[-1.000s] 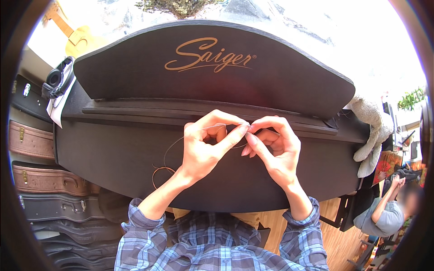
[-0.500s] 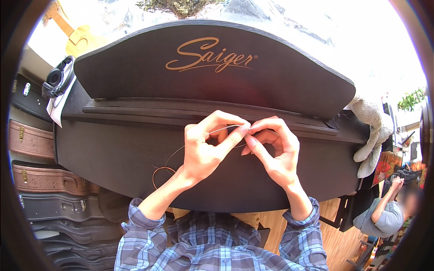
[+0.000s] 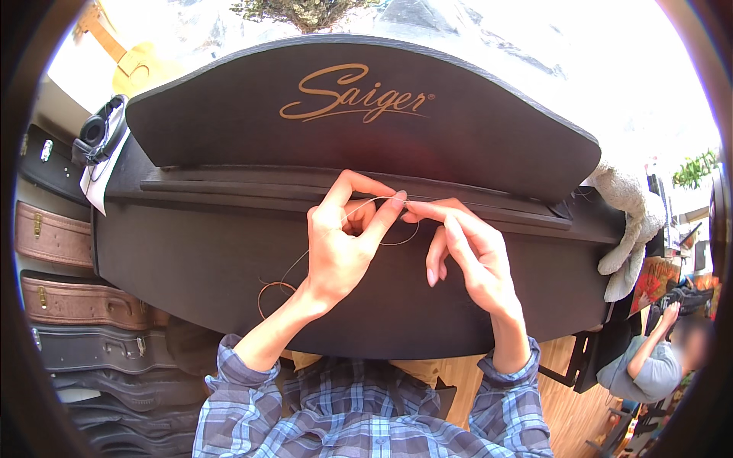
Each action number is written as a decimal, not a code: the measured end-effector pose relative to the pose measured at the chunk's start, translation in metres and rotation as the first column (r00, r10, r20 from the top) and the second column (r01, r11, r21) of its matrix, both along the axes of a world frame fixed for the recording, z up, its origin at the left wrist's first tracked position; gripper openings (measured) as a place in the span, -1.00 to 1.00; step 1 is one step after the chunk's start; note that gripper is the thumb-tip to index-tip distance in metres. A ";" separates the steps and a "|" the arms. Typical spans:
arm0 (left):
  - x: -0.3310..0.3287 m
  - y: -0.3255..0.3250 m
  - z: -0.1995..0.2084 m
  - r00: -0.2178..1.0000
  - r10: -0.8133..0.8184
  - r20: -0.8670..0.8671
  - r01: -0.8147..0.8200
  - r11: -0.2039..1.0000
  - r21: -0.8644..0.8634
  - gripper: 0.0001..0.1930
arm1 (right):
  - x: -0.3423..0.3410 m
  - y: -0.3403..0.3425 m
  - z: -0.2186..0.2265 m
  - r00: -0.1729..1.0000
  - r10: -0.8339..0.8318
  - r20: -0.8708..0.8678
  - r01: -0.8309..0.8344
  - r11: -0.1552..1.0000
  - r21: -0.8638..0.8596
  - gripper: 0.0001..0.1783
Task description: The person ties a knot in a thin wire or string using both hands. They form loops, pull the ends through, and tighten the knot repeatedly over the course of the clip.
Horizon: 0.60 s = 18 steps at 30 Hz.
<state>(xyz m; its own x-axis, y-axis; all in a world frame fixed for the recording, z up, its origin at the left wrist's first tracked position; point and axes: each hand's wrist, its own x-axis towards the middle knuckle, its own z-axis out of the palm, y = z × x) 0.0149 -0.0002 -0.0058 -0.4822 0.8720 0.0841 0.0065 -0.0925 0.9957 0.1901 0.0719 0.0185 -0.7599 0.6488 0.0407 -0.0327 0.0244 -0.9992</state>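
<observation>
My left hand (image 3: 340,244) pinches a thin pale string (image 3: 294,264) between thumb and index fingertips, just over the near side of the dark board's ledge. From the pinch the string bows into a small loop, and its other length trails down past my left wrist to the black surface. My right hand (image 3: 486,263) is open: its index fingertip reaches the pinch point, while the thumb and other fingers stand apart from it. By my left wrist lies a copper-coloured curl of wire or string (image 3: 263,298); whether it joins the pale string I cannot tell.
The black curved surface (image 3: 191,259) carries an upright dark panel (image 3: 229,122). Headphones (image 3: 99,130) rest at its left end, a grey plush toy (image 3: 634,214) at its right. Instrument cases (image 3: 92,301) stack on the left. Another person (image 3: 645,366) is at the far right.
My right thumb has let go of the pinch and swung away, and those fingers have opened. My left fingertips shifted slightly left and up, still pinching; the string's loop shows more clearly.
</observation>
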 end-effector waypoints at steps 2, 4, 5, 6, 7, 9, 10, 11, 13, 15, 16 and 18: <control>-0.002 -0.001 0.001 0.999 -0.031 -0.040 0.031 1.000 0.002 -0.89 | 0.003 0.003 0.000 0.995 0.079 -0.055 -0.085 0.990 -0.113 -0.60; -0.002 -0.001 0.001 0.995 -0.043 -0.093 0.045 0.999 0.015 -0.90 | 0.004 0.005 -0.002 0.984 0.141 -0.106 -0.155 0.978 -0.137 -0.59; -0.003 -0.001 0.001 0.991 -0.040 -0.126 0.044 0.999 0.028 -0.90 | 0.005 0.004 -0.003 0.984 0.148 -0.095 -0.161 0.977 -0.140 -0.59; -0.003 -0.001 0.000 0.987 -0.038 -0.156 0.044 0.998 0.037 -0.90 | 0.006 0.004 -0.003 0.982 0.159 -0.100 -0.172 0.975 -0.140 -0.58; -0.003 -0.001 0.000 0.984 -0.036 -0.172 0.043 0.998 0.039 -0.89 | 0.006 0.003 -0.003 0.985 0.157 -0.077 -0.165 0.979 -0.122 -0.57; -0.002 -0.001 0.000 0.980 -0.033 -0.197 0.042 0.998 0.041 -0.87 | 0.007 0.002 -0.002 0.989 0.142 -0.042 -0.146 0.985 -0.088 -0.57; -0.002 -0.001 -0.001 0.984 -0.029 -0.178 0.036 0.999 0.032 -0.84 | 0.007 0.003 -0.001 0.991 0.130 -0.029 -0.132 0.989 -0.069 -0.56; -0.001 -0.001 -0.001 0.987 -0.024 -0.158 0.029 0.999 0.028 -0.82 | 0.008 0.002 0.000 0.992 0.122 -0.032 -0.124 0.990 -0.065 -0.56; 0.000 -0.001 -0.001 0.992 -0.017 -0.123 0.020 1.000 0.024 -0.76 | 0.007 0.002 0.001 0.994 0.100 -0.035 -0.102 0.993 -0.058 -0.55; 0.000 -0.001 -0.001 0.996 -0.009 -0.092 0.011 1.000 0.020 -0.69 | 0.005 0.003 0.002 0.998 0.056 0.010 -0.057 0.998 0.031 -0.54; 0.000 -0.002 -0.001 0.994 -0.008 -0.111 0.011 1.000 0.024 -0.68 | 0.005 0.003 0.003 0.999 0.027 0.022 -0.028 0.997 0.076 -0.53; 0.002 -0.003 -0.002 0.989 -0.008 -0.147 0.012 0.999 0.030 -0.66 | 0.003 -0.001 0.004 1.000 -0.009 0.011 0.008 0.999 0.047 -0.50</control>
